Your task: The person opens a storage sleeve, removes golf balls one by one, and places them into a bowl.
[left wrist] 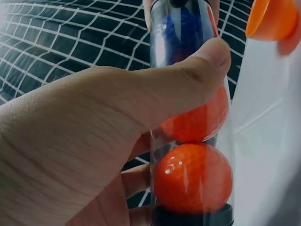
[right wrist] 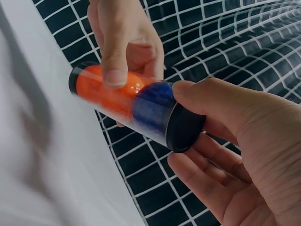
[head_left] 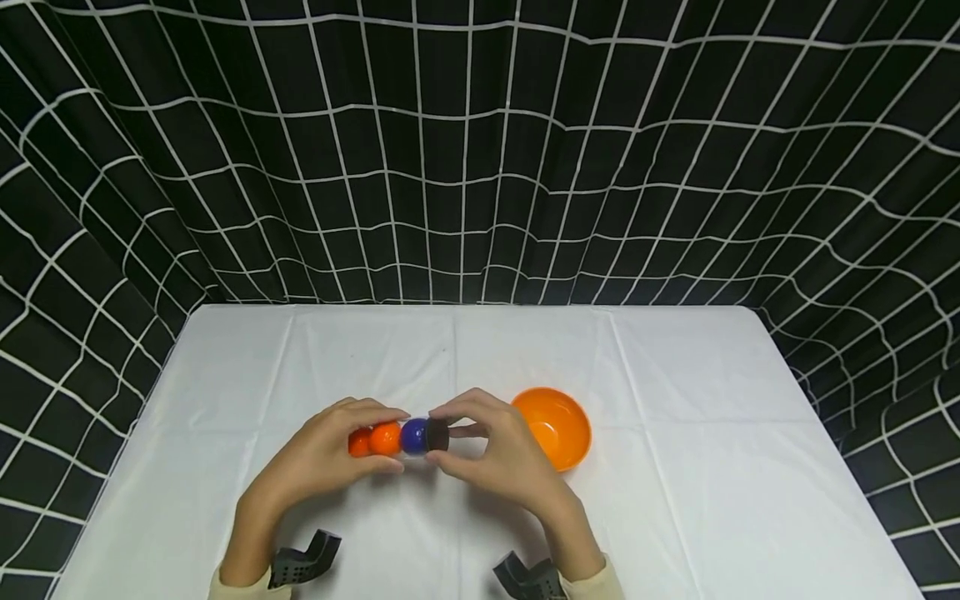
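Note:
A clear plastic tube [right wrist: 123, 106] with black ends lies level between my two hands, over the white table. Inside it sit a lower orange golf ball [left wrist: 194, 179], a second orange ball [left wrist: 202, 115] and a dark blue ball [head_left: 413, 437]. My left hand [head_left: 326, 446] grips the tube around the orange balls, its thumb across the near side. On the blue ball's end, my right hand [head_left: 506, 446] pinches the black cap [right wrist: 187, 125] between thumb and fingers. The cap is on the tube's end. At the other end, a black cap [left wrist: 193, 215] shows below the lower orange ball.
An orange bowl [head_left: 566, 417] stands on the white-covered table [head_left: 712, 483], just right of my right hand. Black curtain with a white grid [head_left: 480, 150] hangs behind the table and along both sides. Dark wrist mounts [head_left: 303, 562] sit on both forearms.

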`<state>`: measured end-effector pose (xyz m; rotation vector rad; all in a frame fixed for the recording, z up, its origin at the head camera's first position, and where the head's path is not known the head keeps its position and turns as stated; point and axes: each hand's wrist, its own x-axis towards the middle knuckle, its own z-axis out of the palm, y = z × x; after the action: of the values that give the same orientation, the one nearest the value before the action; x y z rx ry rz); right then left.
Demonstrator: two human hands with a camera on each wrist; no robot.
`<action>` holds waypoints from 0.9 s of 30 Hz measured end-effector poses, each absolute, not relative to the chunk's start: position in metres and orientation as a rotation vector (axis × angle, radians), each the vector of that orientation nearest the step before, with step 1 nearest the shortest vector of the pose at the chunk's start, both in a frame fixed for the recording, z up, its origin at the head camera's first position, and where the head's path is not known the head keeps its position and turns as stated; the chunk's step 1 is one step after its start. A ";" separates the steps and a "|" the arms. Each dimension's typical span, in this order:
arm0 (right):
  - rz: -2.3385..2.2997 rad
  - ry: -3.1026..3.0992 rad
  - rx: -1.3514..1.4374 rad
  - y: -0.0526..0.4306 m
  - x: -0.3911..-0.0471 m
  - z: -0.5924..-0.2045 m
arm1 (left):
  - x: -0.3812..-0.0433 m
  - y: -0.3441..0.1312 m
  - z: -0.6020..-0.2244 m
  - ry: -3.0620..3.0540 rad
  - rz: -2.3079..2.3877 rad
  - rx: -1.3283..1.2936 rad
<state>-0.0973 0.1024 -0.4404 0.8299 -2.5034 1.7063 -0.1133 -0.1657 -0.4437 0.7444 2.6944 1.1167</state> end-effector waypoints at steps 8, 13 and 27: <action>1.748 -2.523 0.781 0.099 -0.100 -0.442 | -0.111 -0.168 -0.444 2.723 1.074 0.789; 1.805 -2.512 0.757 0.099 -0.100 -0.445 | -0.110 -0.167 -0.444 2.741 1.039 0.791; 1.858 -2.522 0.647 0.100 -0.096 -0.446 | -0.110 -0.161 -0.441 2.729 1.038 0.798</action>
<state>-0.0962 0.1001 -0.4460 0.6473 -2.5218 1.8577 -0.1097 -0.1613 -0.4414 0.7976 2.7291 1.0379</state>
